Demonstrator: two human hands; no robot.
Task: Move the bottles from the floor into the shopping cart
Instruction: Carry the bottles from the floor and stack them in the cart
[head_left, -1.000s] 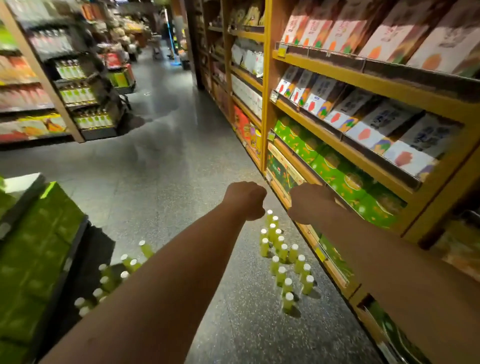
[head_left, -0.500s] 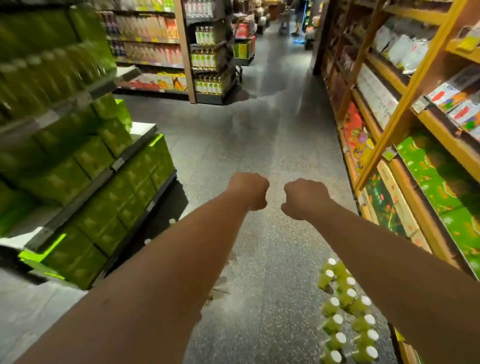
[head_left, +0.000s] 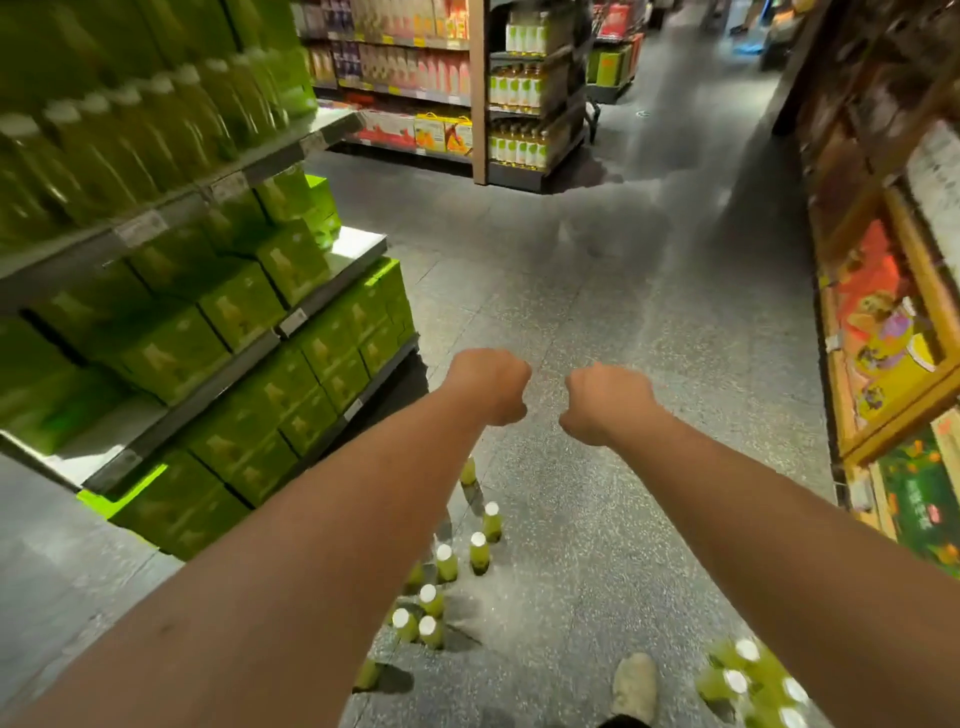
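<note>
**both fists empty, bottles low on the floor, no cart in view**

the floor (head_left: 597, 270) of a shop aisle fills the middle of the view. along its left edge stands a metal rack (head_left: 332, 130) full of green boxes (head_left: 244, 312), and along its right edge a wooden rack (head_left: 883, 415) with colourful packs.

both bare arms reach straight forward over the aisle. the left hand (head_left: 491, 384) and the right hand (head_left: 602, 402) are each clenched into a fist, close beside each other but not touching. they grasp nothing.

the bottles (head_left: 447, 564) are on the floor, none is lifted. one loose row stands nearer to the left edge and runs from under the left hand back toward the person, partly hidden by the left forearm. a second group (head_left: 748, 675) is near the right edge, low in the view and blurred, beside a shoe (head_left: 634, 686). the clearly seen ones are upright, white caps up, so their long axis is vertical.

what matters for the next move: the bottles lie below the hands and closer to the body than the fists are. i judge the hands must open, come back and go down, then take a bottle from above or at the neck. the left hand is nearer to the row, the right arm to the corner group. the cart is not visible, so i cannot tell which way to carry.
</note>
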